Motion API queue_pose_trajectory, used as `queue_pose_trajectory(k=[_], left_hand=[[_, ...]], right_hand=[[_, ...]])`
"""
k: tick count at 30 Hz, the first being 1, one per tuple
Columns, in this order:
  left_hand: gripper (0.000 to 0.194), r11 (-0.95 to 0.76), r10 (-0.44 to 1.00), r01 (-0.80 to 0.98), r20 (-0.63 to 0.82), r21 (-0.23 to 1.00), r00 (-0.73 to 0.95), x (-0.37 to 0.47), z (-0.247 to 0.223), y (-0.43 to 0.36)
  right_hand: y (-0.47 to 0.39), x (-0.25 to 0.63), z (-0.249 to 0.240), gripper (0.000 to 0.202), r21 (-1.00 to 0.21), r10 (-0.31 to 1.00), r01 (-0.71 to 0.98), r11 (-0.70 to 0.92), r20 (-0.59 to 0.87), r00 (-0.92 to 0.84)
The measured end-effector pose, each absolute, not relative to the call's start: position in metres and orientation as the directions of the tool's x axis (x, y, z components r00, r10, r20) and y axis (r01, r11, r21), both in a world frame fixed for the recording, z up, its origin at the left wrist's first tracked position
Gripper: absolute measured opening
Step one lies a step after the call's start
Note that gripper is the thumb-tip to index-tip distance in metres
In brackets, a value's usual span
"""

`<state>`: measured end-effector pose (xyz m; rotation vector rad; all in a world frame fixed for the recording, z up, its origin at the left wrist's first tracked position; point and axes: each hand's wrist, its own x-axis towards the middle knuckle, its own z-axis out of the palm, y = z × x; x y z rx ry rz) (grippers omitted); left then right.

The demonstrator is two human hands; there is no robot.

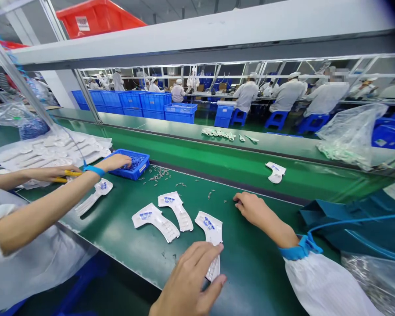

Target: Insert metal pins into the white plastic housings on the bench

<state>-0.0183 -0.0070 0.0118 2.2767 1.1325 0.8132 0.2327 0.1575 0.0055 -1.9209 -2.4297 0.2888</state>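
Note:
Under my left hand (191, 276) lies a white curved plastic shell (209, 224) with small blue parts at its upper end. The index finger reaches across it and the thumb is at its right edge, so the hand grips its lower half. My right hand (252, 210) is over the bench to the upper right, with thumb and fingertips pinched together; whatever is between them is too small to make out. A few small metal pieces (210, 193), apparently screws, lie left of it. Two similar shells, a left one (154, 221) and an upper one (176, 210), rest beside mine.
At left, a co-worker's hand (116, 162) reaches into a blue tray (138, 169); the other holds a yellow-handled tool (70, 174). White parts (49, 151) pile behind. Another shell (276, 172) lies on the green belt (243, 164). A shelf (197, 37) crosses overhead.

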Motion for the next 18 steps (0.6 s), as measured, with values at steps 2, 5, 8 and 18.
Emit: queue_pose_trajectory(k=[2, 5, 8, 18], left_hand=[[0.046, -0.536, 0.837, 0.567, 0.309, 0.625, 0.451, -0.018, 0.011, -0.006], [0.040, -0.515, 0.851, 0.601, 0.279, 0.612, 0.445, -0.017, 0.011, -0.005], [0.036, -0.521, 0.846, 0.607, 0.264, 0.600, 0.464, -0.015, 0.011, -0.006], [0.022, -0.490, 0.869, 0.616, 0.403, 0.617, 0.287, -0.018, 0.029, 0.031]], right_hand=[[0.155, 0.231, 0.007, 0.031, -0.213, 0.947, 0.934, 0.287, -0.080, -0.310], [0.154, 0.219, 0.010, 0.029, -0.228, 0.931, 0.914, 0.335, -0.068, -0.359], [0.155, 0.206, 0.012, 0.027, -0.217, 0.939, 0.919, 0.329, -0.028, -0.342], [0.172, 0.179, -0.002, 0.016, -0.389, 0.861, 0.780, 0.490, 0.081, -0.501]])
